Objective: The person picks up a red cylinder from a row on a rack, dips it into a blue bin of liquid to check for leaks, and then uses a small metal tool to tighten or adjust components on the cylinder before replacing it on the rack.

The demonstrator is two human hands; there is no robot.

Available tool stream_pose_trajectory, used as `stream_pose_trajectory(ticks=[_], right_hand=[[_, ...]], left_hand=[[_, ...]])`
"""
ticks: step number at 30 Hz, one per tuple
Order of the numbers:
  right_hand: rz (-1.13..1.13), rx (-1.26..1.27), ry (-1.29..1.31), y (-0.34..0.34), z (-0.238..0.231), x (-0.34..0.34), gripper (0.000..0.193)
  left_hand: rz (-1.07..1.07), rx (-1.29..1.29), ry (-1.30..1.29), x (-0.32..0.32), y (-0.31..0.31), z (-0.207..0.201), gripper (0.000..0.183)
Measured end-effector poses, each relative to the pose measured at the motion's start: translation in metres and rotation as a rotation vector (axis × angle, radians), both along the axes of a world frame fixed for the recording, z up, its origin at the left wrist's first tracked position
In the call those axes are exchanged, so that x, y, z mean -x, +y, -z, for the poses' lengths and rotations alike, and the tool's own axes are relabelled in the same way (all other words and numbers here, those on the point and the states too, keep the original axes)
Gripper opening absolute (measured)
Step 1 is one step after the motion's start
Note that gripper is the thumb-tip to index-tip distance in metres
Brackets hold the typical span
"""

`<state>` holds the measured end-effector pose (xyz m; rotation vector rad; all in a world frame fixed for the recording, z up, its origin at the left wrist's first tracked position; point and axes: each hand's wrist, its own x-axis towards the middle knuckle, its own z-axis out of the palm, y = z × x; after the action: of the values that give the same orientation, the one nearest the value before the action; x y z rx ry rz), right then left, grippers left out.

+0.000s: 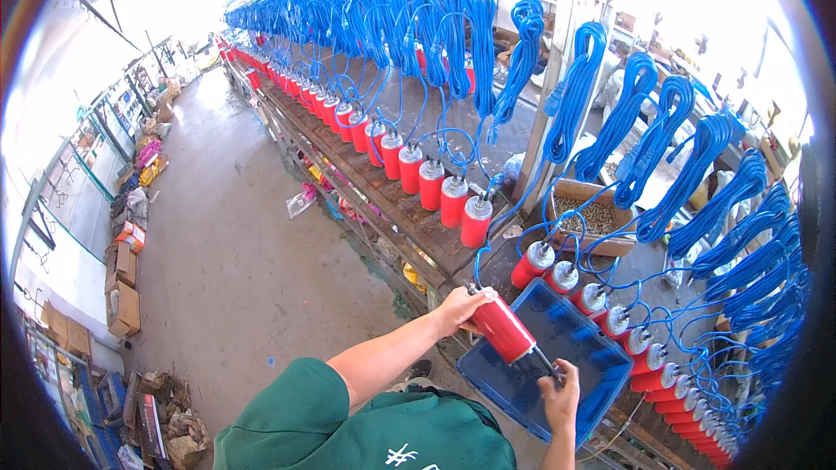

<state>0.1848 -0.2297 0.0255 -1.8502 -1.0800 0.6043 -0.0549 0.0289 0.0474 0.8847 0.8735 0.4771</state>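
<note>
My left hand (464,310) is wrapped round the upper end of a red cylinder (503,329), which I hold tilted over a blue plastic bin (603,346). A blue cable runs up from the cylinder's top, beside my fingers. At its lower end a thin dark rod (543,358) meets the end face; whether it is a tool or a shaft I cannot tell. The fingers of my right hand (560,390) are closed on this rod, above the bin.
Along the bench (392,196) stands a long row of red cylinders (409,170) with grey tops. Coiled blue cables (477,52) hang above them. A cardboard box (603,245) of small parts sits behind the bin. Cartons (124,300) line the left side of the floor.
</note>
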Motion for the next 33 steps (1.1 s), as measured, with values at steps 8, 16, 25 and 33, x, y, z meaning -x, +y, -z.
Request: stream_pose_trajectory(ticks=[8, 16, 25, 33], right_hand=[[-0.005, 0.016, -0.049, 0.006, -0.038, 0.008, 0.027], [0.084, -0.056, 0.267, 0.013, -0.027, 0.002, 0.035], [0.926, 0.019, -0.327, -0.147, 0.026, -0.166, 0.015], [0.884, 0.637, -0.431, -0.153, 0.102, -0.234, 0.027]], left_hand=[[-0.020, 0.006, -0.017, 0.005, 0.007, 0.007, 0.051], [0.084, -0.127, 0.006, 0.007, -0.003, 0.000, 0.065], [0.121, -0.162, -0.012, -0.004, -0.011, -0.008, 0.062], [0.046, -0.156, -0.020, -0.003, -0.014, -0.013, 0.062]])
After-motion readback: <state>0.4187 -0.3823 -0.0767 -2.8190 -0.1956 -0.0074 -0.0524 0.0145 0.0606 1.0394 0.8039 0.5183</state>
